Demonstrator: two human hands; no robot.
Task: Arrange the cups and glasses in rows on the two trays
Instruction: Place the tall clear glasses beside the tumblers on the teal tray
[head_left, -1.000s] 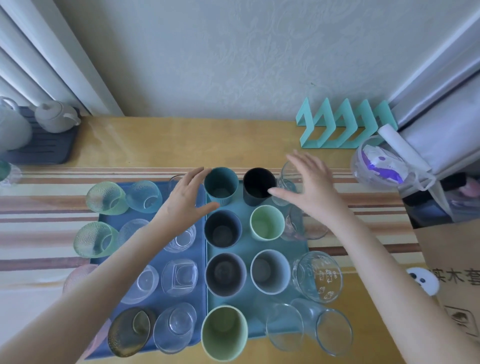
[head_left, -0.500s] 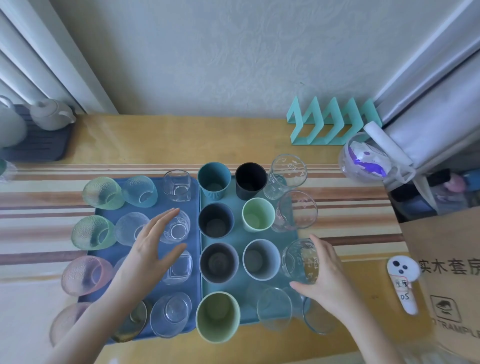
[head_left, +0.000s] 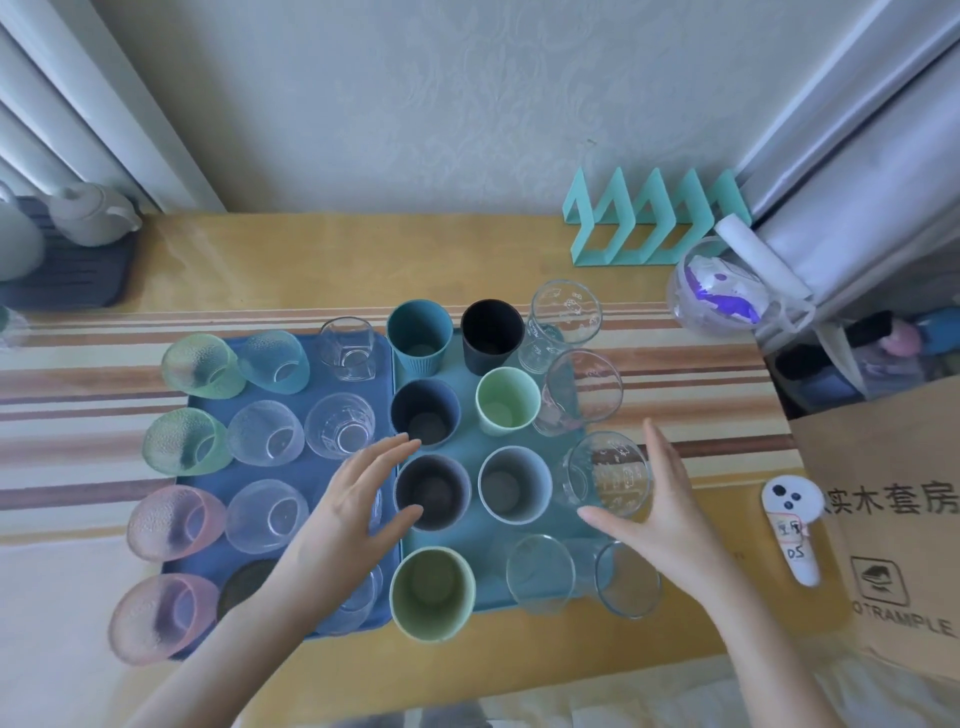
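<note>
glassware filled the blue tray (head_left: 310, 470): pebbled, bowl-shaped tumblers, among them a green tumbler (head_left: 202, 364) and a pink tumbler (head_left: 174, 522), beside smooth clear ones. on the teal tray (head_left: 470, 447) stood matte round cups, a ribbed teal cup (head_left: 420, 335) and tall clear glasses. our left hand (head_left: 358, 499) hovered flat over the trays' seam, fingers straight, holding nothing. our right hand (head_left: 660, 514) was spread, unclenched, round a printed glass (head_left: 608, 475) at the teal tray's right edge; we could not tell whether it touched.
</note>
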